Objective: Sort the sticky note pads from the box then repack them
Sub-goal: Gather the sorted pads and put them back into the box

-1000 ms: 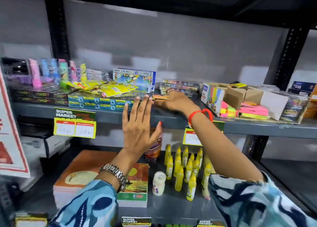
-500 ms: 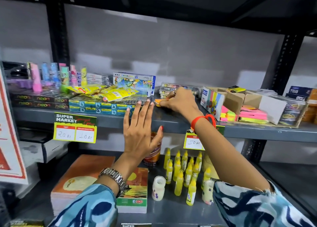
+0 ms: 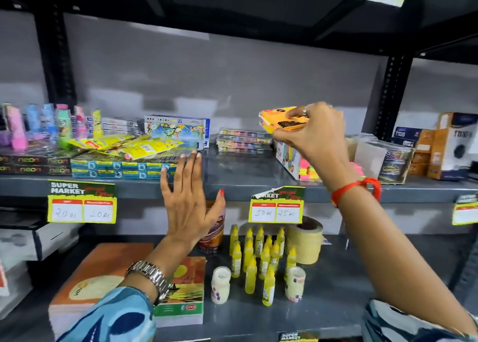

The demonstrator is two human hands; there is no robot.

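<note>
Right hand (image 3: 314, 134) grip on orange pad (image 3: 280, 120), "SUPER MARKET" tag (image 3: 82, 202)

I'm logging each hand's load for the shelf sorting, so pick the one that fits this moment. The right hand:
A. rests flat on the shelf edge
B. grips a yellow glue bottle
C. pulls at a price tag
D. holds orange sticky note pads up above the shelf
D: the right hand is raised over the shelf with its fingers closed on the orange sticky note pads, while the left hand is open and empty.
</note>
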